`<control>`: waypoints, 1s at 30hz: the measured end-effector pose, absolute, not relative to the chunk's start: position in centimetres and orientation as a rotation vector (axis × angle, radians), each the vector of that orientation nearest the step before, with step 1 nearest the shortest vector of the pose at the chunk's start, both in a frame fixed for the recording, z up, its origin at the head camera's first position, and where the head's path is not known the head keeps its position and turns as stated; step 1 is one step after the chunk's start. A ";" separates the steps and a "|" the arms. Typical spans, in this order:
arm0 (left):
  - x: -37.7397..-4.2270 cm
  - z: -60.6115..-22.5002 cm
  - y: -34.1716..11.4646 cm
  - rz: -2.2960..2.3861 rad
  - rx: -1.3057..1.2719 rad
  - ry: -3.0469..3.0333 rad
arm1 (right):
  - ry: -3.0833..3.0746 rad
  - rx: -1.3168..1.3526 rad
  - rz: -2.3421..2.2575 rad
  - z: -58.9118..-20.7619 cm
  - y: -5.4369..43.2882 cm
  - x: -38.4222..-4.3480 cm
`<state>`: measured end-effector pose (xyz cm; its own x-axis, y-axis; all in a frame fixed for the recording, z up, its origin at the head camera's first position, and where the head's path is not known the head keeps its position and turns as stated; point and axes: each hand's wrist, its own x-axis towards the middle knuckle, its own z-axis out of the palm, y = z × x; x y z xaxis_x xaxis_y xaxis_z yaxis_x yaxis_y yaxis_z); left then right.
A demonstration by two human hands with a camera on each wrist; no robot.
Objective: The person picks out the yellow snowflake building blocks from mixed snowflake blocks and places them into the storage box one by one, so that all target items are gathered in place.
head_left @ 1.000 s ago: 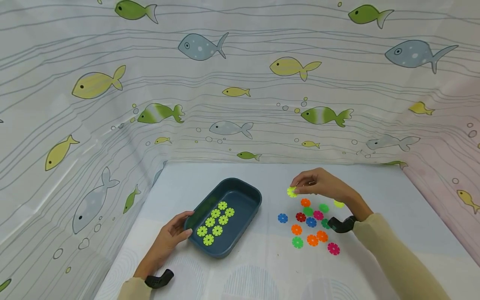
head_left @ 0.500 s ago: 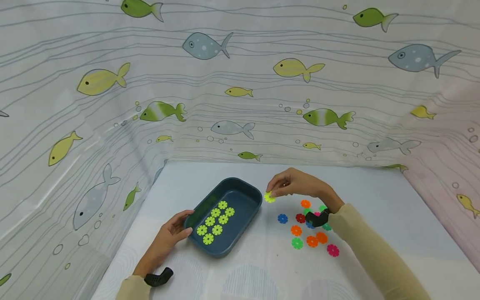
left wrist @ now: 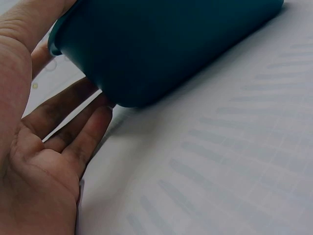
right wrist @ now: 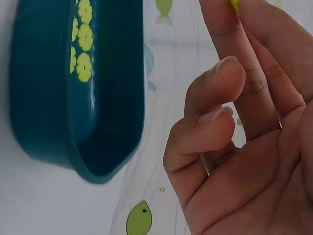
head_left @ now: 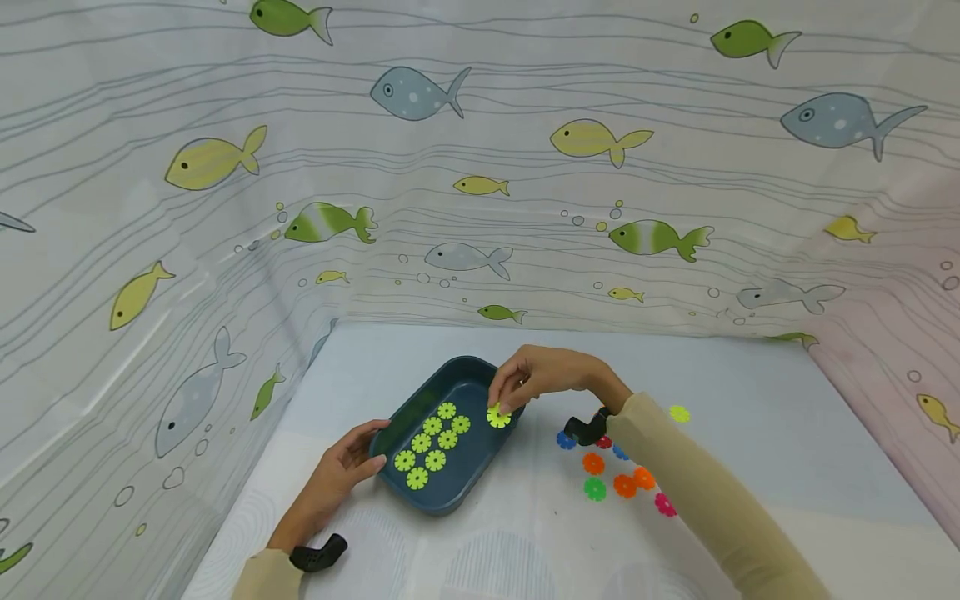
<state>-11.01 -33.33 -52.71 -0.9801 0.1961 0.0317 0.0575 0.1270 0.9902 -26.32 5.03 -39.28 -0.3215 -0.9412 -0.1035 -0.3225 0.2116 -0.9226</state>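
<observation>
My right hand (head_left: pixel 542 372) pinches a yellow-green notched plastic disc (head_left: pixel 498 417) between thumb and fingertips, over the right side of a dark blue-teal tub (head_left: pixel 442 505). Only a sliver of this disc shows at the top of the right wrist view, where two fingers curl in towards the palm. Several matching yellow-green discs (head_left: pixel 447 439) lie in rows on the tub's floor. My left hand (head_left: pixel 341 467) grips the tub's near-left end, thumb at the rim. In the left wrist view its fingers (left wrist: pixel 93 128) touch the tub's outer wall (left wrist: pixel 146 58).
Several loose notched discs lie right of the tub, including an orange one (head_left: pixel 625 486), a green one (head_left: pixel 595 488) and a pink one (head_left: pixel 664 504). My right sleeve (head_left: pixel 697 492) covers part of this group. A yellow disc (head_left: pixel 679 413) lies beyond the forearm. A fish-patterned curtain (head_left: pixel 420 200) surrounds the table.
My right hand has carried the yellow-green disc leftwards from above the loose discs to over the tub. My left hand and the tub have stayed in place.
</observation>
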 end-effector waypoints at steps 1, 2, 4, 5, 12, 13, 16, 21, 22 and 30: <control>-11.0 -52.7 -33.3 1.993 0.259 2.277 | 1.765 -1.182 -1.100 -39.2 4.5 -26.3; -11.0 -52.7 -33.4 1.993 0.259 2.278 | 1.753 -1.187 -1.094 -39.2 4.0 -26.3; -11.0 -52.8 -33.4 1.998 0.259 2.278 | 1.737 -1.200 -1.084 -39.3 3.1 -26.3; -11.0 -52.8 -33.4 2.000 0.260 2.276 | 1.728 -1.206 -1.079 -39.4 2.6 -26.4; -10.9 -52.7 -33.4 1.998 0.256 2.272 | 1.694 -1.241 -1.035 -40.3 -0.5 -26.6; -10.9 -52.7 -33.4 1.996 0.253 2.274 | 1.692 -1.244 -1.022 -40.5 -1.0 -26.7; -10.8 -52.7 -33.3 1.987 0.252 2.288 | 1.671 -1.247 -0.991 -41.1 -2.2 -26.7; -10.8 -52.7 -33.3 1.977 0.259 2.307 | 1.637 -1.231 -0.972 -42.6 -3.9 -26.8; -10.7 -52.7 -33.3 1.975 0.262 2.309 | 1.638 -1.225 -0.971 -42.9 -4.1 -26.8; -10.5 -52.8 -33.3 1.969 0.292 2.319 | 1.633 -1.218 -0.969 -43.9 -5.8 -26.4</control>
